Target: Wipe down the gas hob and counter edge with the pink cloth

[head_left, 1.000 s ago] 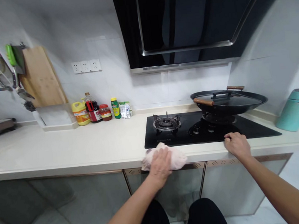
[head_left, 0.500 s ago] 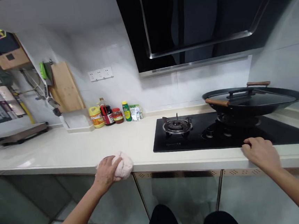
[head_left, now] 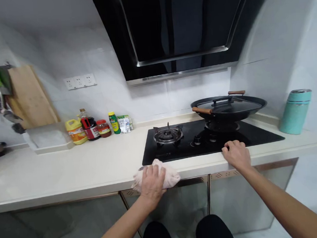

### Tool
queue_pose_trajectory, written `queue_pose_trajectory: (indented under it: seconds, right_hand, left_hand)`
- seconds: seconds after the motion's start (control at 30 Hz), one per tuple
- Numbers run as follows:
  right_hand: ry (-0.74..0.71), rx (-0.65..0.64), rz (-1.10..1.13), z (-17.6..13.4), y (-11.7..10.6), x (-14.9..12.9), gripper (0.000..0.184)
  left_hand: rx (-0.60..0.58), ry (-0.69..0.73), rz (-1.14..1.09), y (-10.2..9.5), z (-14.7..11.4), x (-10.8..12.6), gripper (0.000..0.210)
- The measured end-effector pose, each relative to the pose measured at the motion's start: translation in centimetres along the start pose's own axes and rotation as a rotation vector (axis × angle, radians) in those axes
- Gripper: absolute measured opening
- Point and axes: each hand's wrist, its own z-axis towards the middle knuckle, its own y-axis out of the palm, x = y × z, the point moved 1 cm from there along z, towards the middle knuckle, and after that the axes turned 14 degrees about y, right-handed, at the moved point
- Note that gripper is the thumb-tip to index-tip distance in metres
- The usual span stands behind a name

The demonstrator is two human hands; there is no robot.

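My left hand presses a pale pink cloth against the counter's front edge, just before the hob's near left corner. Its fingers are wrapped over the cloth, which bunches out on both sides. At the front edge of the black gas hob, my right hand rests with its fingers curled in and nothing visible in them. Behind that hand, a black wok with wooden handles and a lid stands on the right burner. The left burner is bare.
Along the back wall stand a yellow jug, a dark sauce bottle, a red-lidded jar, a green bottle and packets. A turquoise flask is at the right. A range hood hangs overhead; a cutting board leans left.
My left hand has slid the cloth rightward along the counter edge to the hob's corner. The view has turned right, bringing the flask in. My right hand stays at the hob's edge.
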Motion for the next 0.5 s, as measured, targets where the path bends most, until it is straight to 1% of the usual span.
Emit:
queue_pose_trajectory:
  seconds: [0.1,0.17,0.23,0.3,0.37,0.4,0.43,0.5]
  right_hand:
    - [0.008,0.017,-0.005,0.1,0.0,0.1,0.033]
    - [0.003,0.026,-0.02,0.1,0.0,0.2,0.032]
    - [-0.009,0.035,-0.034,0.1,0.0,0.4,0.032]
    - [-0.03,0.046,-0.049,0.0,-0.1,0.6,0.033]
    - [-0.061,0.054,-0.062,0.0,-0.3,0.8,0.036]
    - [-0.08,0.058,-0.065,0.1,-0.3,1.0,0.037]
    - [-0.1,0.063,-0.066,0.2,-0.2,1.2,0.037]
    - [-0.146,0.078,-0.063,0.5,0.3,1.8,0.036]
  left_hand:
    - [0.075,0.11,-0.051,0.7,5.0,4.9,0.073]
    - [0.113,0.173,-0.053,0.8,8.6,8.5,0.056]
    - [0.146,0.196,-0.046,0.7,12.2,12.1,0.036]
    - [0.173,0.206,-0.057,0.5,15.2,15.2,0.029]
    - [0.205,0.218,-0.061,0.2,17.3,17.4,0.028]
    - [0.222,0.227,-0.061,0.0,18.0,18.0,0.028]
    - [0.237,0.236,-0.06,0.0,18.3,18.4,0.028]
    - [0.263,0.255,-0.057,-0.1,18.2,18.4,0.028]
